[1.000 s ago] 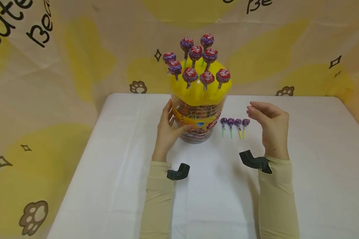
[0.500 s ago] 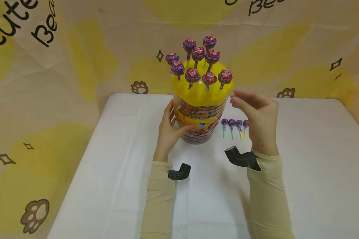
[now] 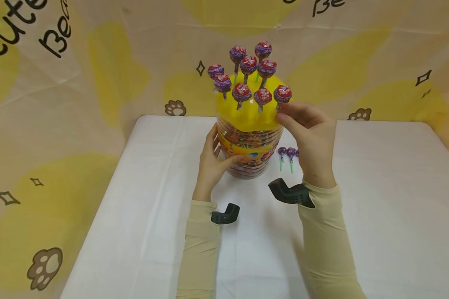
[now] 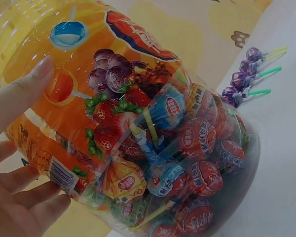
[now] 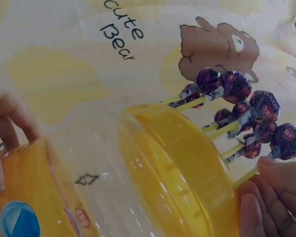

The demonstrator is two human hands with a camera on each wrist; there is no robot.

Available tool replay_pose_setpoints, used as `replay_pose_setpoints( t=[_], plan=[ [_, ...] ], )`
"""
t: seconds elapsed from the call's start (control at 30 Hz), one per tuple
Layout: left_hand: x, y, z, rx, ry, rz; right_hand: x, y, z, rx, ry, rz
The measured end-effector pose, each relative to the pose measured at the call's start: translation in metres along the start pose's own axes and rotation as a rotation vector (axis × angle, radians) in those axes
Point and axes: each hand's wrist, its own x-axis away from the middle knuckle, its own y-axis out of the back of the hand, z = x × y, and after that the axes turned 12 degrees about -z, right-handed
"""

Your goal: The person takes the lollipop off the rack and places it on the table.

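Jar: While the left hand braces its left side, the candy jar stands towards the far edge of the tabletop, about midway between the side edges, wrapped candies showing through its clear wall.
Left grip: wide, thumb laid across the front of the label, fingers round the side.
Lid: nine lollipops stand heads-up in the yellow lid.
Right grip: narrow, the right hand pinching the stick of the front-right lollipop close to the lid.
Loose row: four loose lollipops lie right of the jar, nearer the tabletop's far edge than its near one, two with green sticks, two with yellow.
Handling the stick: best, I judge, to keep the pinch low and work straight along the stick so it does not bend, clear of the neighbouring heads; the left hand should press just enough to stop the jar turning.
Jar label: fruit pictures, a barcode and a red badge whose white characters are too slanted to read.
Wrappers: a red oval mark recurs, its characters too small to make out.
Backdrop: the cloth backdrop reads "Cute Bear".
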Motion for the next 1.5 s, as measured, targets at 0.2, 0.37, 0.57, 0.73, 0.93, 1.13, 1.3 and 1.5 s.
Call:
replay_pose_setpoints(
  t=[0.2,0.37,0.57,0.73,0.93,1.13,1.3,1.5],
  plan=[
    [-0.001,0.001,0.000,-0.005,0.001,-0.005,-0.001,-0.005,0.001,0.036,0.021,0.000],
    [-0.001,0.001,-0.001,-0.006,-0.004,-0.003,-0.003,-0.009,0.000,0.066,0.038,-0.008],
    [-0.001,0.001,0.000,-0.001,-0.012,-0.002,-0.005,-0.011,0.001,0.071,0.054,-0.022],
    [0.000,0.001,-0.001,0.010,-0.009,-0.002,-0.006,-0.012,0.004,0.085,0.059,-0.033],
    [-0.001,0.001,0.000,0.017,-0.008,0.000,-0.006,-0.013,0.008,0.068,0.044,-0.051],
    [-0.001,0.001,0.000,0.015,0.006,0.000,-0.006,-0.011,0.012,-0.031,0.013,-0.073],
    [0.000,0.001,0.000,0.012,0.009,-0.001,-0.007,-0.003,0.012,-0.133,0.002,-0.097],
    [0.000,0.001,-0.001,0.016,0.001,0.002,-0.006,0.014,0.005,-0.182,0.050,-0.129]
  ],
)
